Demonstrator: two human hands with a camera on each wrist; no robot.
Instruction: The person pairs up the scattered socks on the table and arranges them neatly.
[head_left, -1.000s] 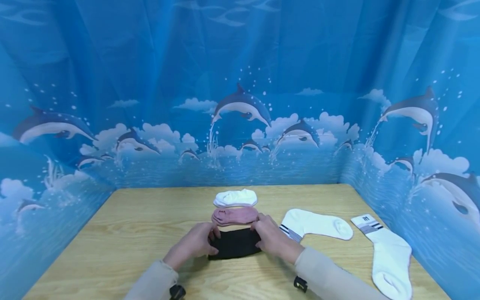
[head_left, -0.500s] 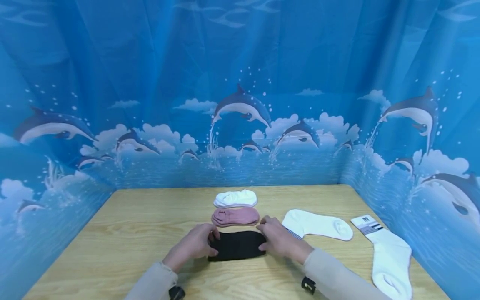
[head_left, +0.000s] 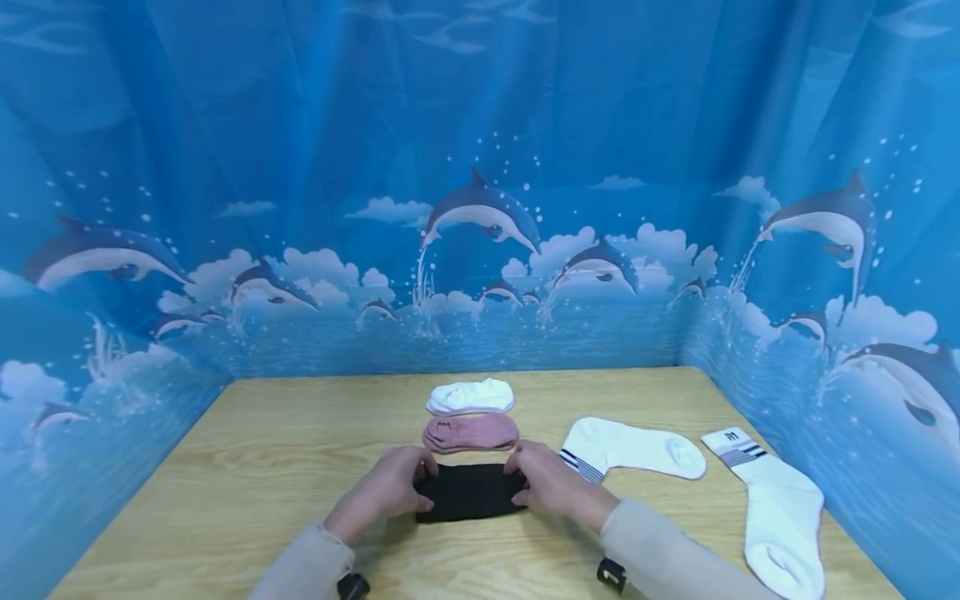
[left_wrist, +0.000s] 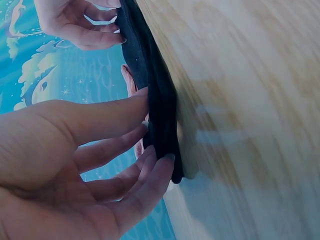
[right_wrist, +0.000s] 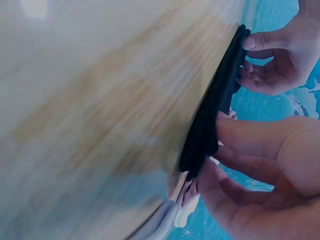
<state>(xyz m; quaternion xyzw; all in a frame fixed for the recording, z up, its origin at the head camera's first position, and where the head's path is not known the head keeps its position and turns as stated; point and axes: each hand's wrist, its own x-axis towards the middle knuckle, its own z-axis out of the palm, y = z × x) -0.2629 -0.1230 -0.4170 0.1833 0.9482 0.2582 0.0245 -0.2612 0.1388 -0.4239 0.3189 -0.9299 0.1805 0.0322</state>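
A black sock, folded into a flat band, lies crosswise on the wooden table between my hands. My left hand holds its left end, thumb on the near edge and fingers curled at the far side. At the opposite end, my right hand grips the corner in the same way. Both ends are partly covered by fingers. From the left wrist, the thumb and fingertips show right on the black fabric. The right wrist view shows stacked layers along the sock's edge.
Just beyond lies a folded pink sock pair, then a folded white pair. On the right are two long white socks with striped cuffs, one bent sideways and one near the table edge. A blue dolphin curtain borders the table.
My right hand shifted right along the black sock's end, then slightly back left. The left hand stays almost in place, and the other socks have not moved.
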